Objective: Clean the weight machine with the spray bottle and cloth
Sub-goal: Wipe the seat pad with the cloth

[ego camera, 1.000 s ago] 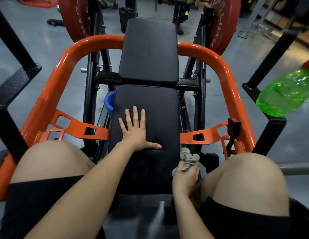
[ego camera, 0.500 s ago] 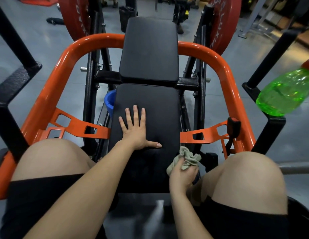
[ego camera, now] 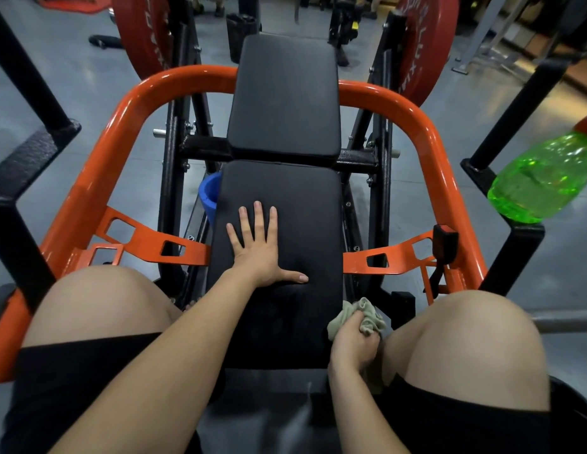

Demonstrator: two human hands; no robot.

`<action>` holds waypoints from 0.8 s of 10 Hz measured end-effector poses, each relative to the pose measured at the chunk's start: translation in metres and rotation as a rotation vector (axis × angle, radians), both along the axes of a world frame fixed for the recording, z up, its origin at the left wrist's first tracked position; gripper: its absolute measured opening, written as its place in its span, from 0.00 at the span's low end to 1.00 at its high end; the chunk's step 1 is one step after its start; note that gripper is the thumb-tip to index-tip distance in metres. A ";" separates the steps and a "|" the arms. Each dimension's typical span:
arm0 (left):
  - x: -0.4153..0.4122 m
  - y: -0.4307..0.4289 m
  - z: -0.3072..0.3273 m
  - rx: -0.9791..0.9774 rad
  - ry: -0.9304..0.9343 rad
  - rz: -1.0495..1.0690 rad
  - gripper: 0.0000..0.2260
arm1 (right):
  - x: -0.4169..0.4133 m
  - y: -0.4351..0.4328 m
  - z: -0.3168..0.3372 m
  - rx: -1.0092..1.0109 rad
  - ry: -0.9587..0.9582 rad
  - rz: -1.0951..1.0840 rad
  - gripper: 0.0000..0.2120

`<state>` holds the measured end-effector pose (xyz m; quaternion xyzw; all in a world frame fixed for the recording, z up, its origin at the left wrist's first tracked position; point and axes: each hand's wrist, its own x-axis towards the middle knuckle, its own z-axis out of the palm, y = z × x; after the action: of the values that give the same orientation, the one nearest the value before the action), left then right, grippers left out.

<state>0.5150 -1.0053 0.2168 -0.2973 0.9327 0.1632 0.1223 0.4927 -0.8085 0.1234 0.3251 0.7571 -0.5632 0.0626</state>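
Observation:
I sit astride a weight machine with an orange tube frame (ego camera: 413,122) and two black pads. My left hand (ego camera: 257,249) lies flat on the near black pad (ego camera: 305,208), fingers straight and spread, thumb out to the right. My right hand (ego camera: 352,344) grips a bunched grey-green cloth (ego camera: 367,314) against the pad's near right edge, beside my right knee. A green plastic bottle (ego camera: 541,178) rests on the black post at the right; its top runs out of view.
The upper black pad (ego camera: 284,93) stands beyond the near one. Red weight plates (ego camera: 141,31) hang at both back corners. A blue cup-shaped part (ego camera: 208,198) sits left of the pad. Black frame posts (ego camera: 511,250) flank both sides. My knees bracket the pad.
My right hand with the cloth has shifted slightly back and forth along the pad's right edge. My left hand has stayed flat on the pad.

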 end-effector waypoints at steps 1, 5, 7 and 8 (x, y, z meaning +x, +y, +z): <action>0.000 0.000 0.000 -0.002 0.003 -0.001 0.72 | -0.003 0.003 0.001 -0.093 -0.088 -0.026 0.26; 0.000 0.000 0.000 0.001 0.004 0.005 0.72 | 0.012 0.001 0.025 0.213 0.345 0.260 0.20; -0.001 0.000 -0.001 -0.004 0.003 0.009 0.72 | 0.014 -0.014 0.039 0.166 0.437 0.476 0.15; -0.001 0.000 -0.001 -0.005 0.001 0.008 0.72 | 0.012 -0.014 0.039 0.199 0.395 0.462 0.14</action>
<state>0.5140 -1.0054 0.2162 -0.3015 0.9320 0.1612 0.1205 0.5044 -0.8229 0.1621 0.0335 0.8598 -0.5095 0.0084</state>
